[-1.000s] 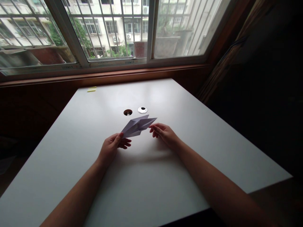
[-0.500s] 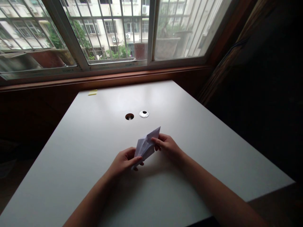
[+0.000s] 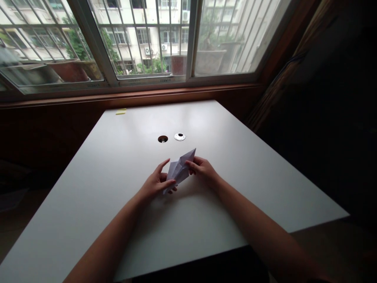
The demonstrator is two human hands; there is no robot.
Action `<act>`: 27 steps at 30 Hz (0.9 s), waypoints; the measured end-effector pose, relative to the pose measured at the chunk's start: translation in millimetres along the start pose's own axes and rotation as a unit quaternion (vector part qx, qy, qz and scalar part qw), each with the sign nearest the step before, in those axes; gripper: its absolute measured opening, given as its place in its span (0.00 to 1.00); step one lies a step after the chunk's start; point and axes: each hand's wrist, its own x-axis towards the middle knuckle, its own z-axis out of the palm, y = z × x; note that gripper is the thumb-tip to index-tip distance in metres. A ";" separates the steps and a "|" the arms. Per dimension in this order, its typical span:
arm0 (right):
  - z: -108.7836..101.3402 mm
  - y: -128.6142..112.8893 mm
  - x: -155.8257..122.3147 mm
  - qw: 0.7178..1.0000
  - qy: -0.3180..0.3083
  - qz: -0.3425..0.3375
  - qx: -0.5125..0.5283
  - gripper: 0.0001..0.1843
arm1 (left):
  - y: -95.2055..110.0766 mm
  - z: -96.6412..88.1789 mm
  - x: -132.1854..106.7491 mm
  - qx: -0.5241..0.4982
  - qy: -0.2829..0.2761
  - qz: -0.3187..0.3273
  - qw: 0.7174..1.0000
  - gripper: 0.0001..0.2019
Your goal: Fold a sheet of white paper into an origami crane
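A folded piece of white paper [image 3: 178, 169], with creased flaps and a sharp tip toward the upper right, is held between both hands above the desk. My left hand [image 3: 156, 181] grips its lower left end, thumb on top and some fingers underneath; the index finger is raised off the paper. At the right edge, my right hand [image 3: 203, 168] pinches the paper between thumb and fingers, near the pointed end. Part of the paper's underside is hidden by the fingers.
The white desk [image 3: 97, 188] stretches toward the window sill. Beyond the paper are a round cable hole [image 3: 163, 139] and a silver ring-shaped cover [image 3: 180, 136]. Yellow sticky notes [image 3: 121, 111] lie at the far left corner. A barred window [image 3: 147, 43] is behind.
The left index finger has lifted away from the paper. The view has shifted slightly, and both hands with the paper appear a little higher in it. Both hands keep their hold.
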 end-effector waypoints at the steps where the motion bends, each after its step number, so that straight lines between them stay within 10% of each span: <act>1: 0.6 -0.2 -0.1 1.000 0.002 -0.001 -0.004 0.22 | 0.1 0.3 -0.6 0.001 0.000 0.001 1.000 0.48; 16: 3.9 8.0 5.5 0.992 0.060 -0.039 0.103 0.23 | -0.4 -1.7 4.1 -0.066 0.079 0.009 0.995 0.51; 27: 27.4 -3.1 4.0 0.978 -0.020 0.058 0.198 0.51 | 4.1 -1.1 1.4 -0.039 0.064 -0.003 0.997 0.54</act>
